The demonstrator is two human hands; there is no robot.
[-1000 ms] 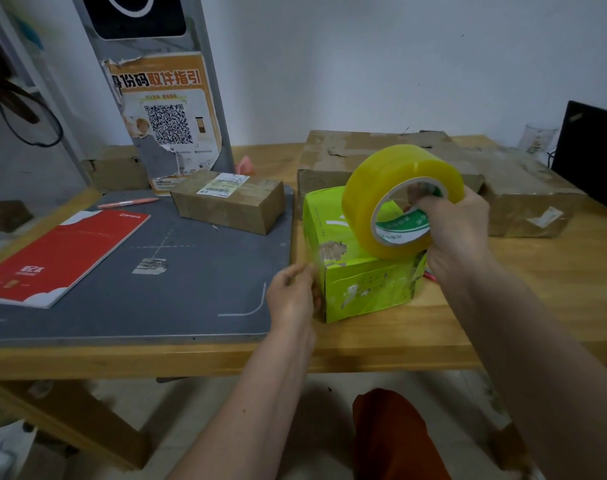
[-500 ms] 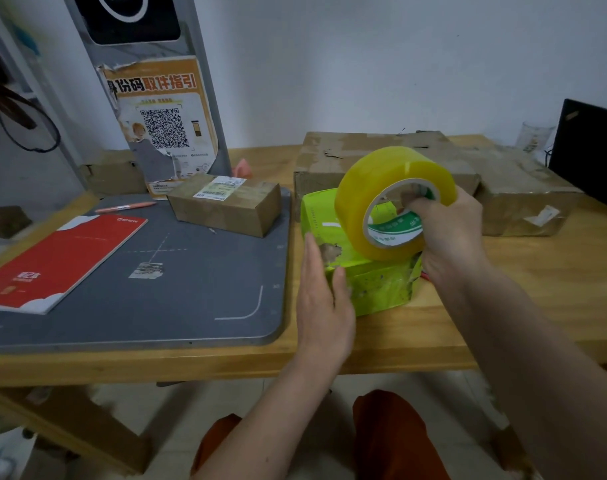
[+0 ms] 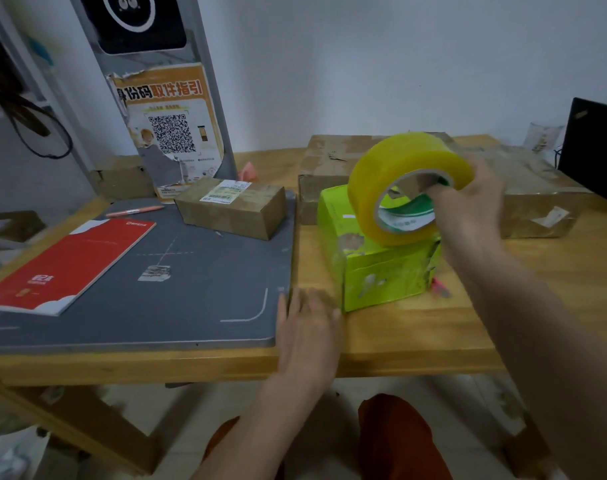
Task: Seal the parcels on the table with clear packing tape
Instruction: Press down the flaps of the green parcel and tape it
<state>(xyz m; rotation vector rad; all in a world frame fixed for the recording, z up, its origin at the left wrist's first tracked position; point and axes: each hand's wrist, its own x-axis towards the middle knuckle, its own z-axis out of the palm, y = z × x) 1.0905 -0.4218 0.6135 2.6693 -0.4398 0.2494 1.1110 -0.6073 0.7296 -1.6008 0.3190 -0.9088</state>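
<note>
Your right hand holds the tape roll on the green box at center frame, left hand flat on the tabletop; brown parcels behind seemingly await sealing.

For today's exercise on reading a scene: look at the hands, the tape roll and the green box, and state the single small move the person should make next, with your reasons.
Probably bring the left hand back onto the green box to steady it. The right hand holds the tape roll on top of the box, while the left lies flat on the table by its near corner.
</note>
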